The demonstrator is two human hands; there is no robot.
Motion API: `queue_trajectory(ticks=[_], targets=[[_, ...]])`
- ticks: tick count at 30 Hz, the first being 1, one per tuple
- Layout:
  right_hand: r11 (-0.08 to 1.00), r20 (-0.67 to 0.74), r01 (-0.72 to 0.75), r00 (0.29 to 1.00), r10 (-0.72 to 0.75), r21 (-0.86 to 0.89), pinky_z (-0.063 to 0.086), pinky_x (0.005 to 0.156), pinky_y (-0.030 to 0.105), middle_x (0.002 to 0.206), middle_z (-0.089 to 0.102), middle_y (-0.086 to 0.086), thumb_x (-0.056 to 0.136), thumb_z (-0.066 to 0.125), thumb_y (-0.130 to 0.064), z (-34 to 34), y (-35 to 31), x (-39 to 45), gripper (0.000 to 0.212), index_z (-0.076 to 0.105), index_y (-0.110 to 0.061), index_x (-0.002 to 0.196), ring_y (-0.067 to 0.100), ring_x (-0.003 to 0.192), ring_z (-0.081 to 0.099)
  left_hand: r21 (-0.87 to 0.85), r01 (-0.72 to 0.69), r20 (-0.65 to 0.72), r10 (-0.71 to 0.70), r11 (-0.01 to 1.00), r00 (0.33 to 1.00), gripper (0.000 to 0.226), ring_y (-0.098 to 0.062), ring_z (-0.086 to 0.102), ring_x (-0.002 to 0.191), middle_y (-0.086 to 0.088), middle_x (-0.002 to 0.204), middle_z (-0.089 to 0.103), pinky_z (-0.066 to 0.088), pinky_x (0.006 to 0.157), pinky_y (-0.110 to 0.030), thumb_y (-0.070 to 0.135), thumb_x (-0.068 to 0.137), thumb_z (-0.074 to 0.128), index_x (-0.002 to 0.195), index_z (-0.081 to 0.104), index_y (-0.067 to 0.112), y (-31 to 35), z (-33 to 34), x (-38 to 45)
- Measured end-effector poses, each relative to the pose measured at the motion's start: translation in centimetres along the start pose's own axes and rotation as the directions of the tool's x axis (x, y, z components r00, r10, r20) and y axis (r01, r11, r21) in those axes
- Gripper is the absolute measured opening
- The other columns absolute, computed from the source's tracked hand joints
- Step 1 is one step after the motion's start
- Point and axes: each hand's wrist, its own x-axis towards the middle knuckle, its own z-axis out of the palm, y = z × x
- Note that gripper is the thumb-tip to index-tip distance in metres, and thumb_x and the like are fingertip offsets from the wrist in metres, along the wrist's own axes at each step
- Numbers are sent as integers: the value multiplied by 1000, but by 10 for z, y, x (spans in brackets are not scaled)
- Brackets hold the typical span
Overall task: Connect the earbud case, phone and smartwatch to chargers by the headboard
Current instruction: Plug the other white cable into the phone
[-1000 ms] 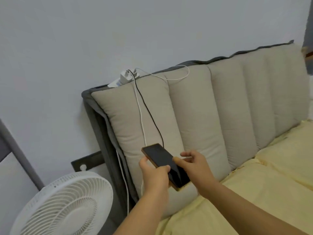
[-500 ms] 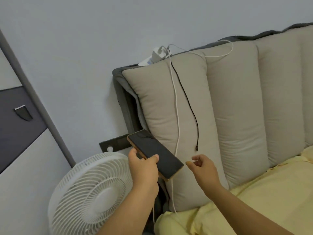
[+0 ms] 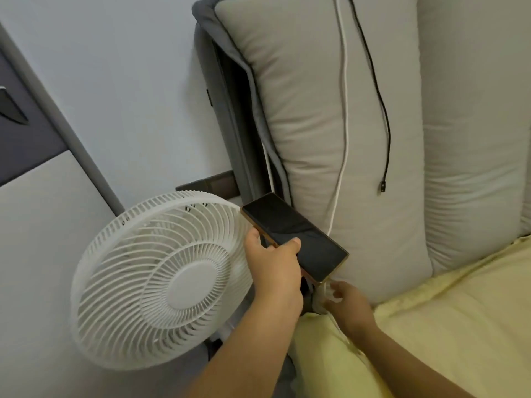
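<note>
The left hand [image 3: 274, 262] holds the phone [image 3: 296, 237] across its lower half, thumb lying on the dark glass at one long edge and fingers wrapped under the other, so its grip is closed firmly on the handset. The phone, screen up and unlit with a bronze-coloured rim, is held tilted in the air just in front of the lower corner of the beige headboard cushion [image 3: 310, 116], its far end over the rim of the white pedestal fan [image 3: 161, 282] and its near end pointing down toward the bed. Just below that near end the right hand [image 3: 346, 304] reaches in with fingers curled, its grip narrowed to a pinch on the white charging cable [image 3: 343, 116], which runs down the face of the cushion from above and passes behind the phone; the plug itself is hidden by the fingers. Beside the white lead a black cable [image 3: 379, 96] hangs loose on the cushion, its small connector dangling free, well apart from both hands. A yellow bedsheet [image 3: 445, 326] covers the mattress under the right forearm. The cushion is backed by a grey bed frame [image 3: 230, 116] against a pale wall [image 3: 120, 67], and a grey-and-white wardrobe door [image 3: 31, 173] stands at the left.
</note>
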Motion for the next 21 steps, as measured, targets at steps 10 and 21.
queue_trajectory(ticks=[10,21], targets=[[989,13,45,999,-47,142,37,62,28,56,52,-1,85,62,-4,-10,-45,-10,37,52,-21,52,15,61,47,-36,33,-54,-35,999,998,59,-29,62,104,-10,113,62,51,91,-51,-13,82,60,128,46,21,12,-2,2],[734,-94,87,995,-32,674,55,74,40,76,65,15,87,58,4,-154,-166,-72,15,64,1,73,23,72,60,-71,27,-47,-30,997,998,58,-28,61,104,-8,115,62,51,92,-50,-9,81,62,131,46,16,94,44,-52]])
